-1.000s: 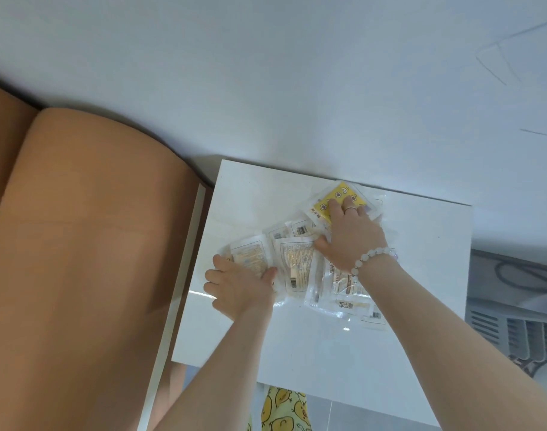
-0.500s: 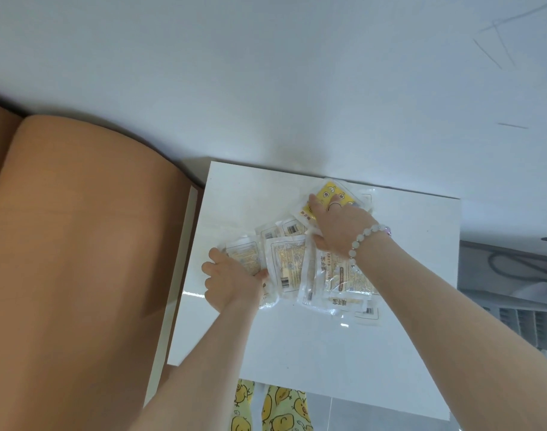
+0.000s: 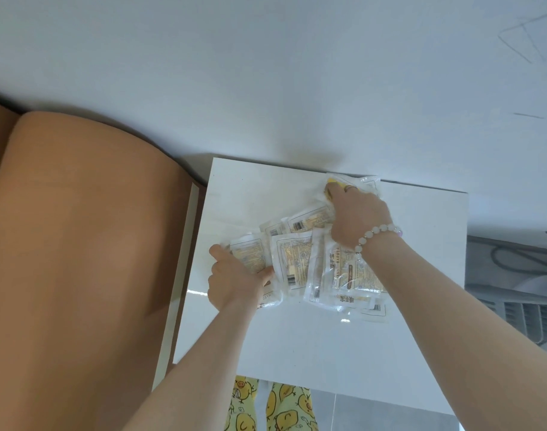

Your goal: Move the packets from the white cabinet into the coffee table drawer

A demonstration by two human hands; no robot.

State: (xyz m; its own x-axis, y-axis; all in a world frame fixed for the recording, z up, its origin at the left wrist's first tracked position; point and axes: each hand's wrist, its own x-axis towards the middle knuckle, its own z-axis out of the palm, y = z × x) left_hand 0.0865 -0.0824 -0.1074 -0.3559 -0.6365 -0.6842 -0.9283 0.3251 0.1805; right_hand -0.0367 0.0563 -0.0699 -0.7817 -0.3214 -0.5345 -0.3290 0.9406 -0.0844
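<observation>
Several clear plastic packets (image 3: 297, 259) lie overlapped in a loose pile on the glossy top of the white cabinet (image 3: 312, 346). My left hand (image 3: 234, 281) grips the leftmost packet (image 3: 250, 253) at the pile's left side, thumb on top of it. My right hand (image 3: 354, 217), with a bead bracelet at the wrist and a ring, curls over the yellow-printed packet (image 3: 367, 183) near the cabinet's far edge and bunches it. The coffee table drawer is not in view.
A tan upholstered sofa (image 3: 79, 259) fills the left, right beside the cabinet. A white wall (image 3: 297, 73) rises behind the cabinet. To the right are grey cables and a slotted unit (image 3: 514, 293). My yellow patterned trousers (image 3: 272, 405) show below the cabinet's near edge.
My right hand has closed over the yellow packet, crumpling it and dragging the pile together. My left hand has kept its hold on the left packet.
</observation>
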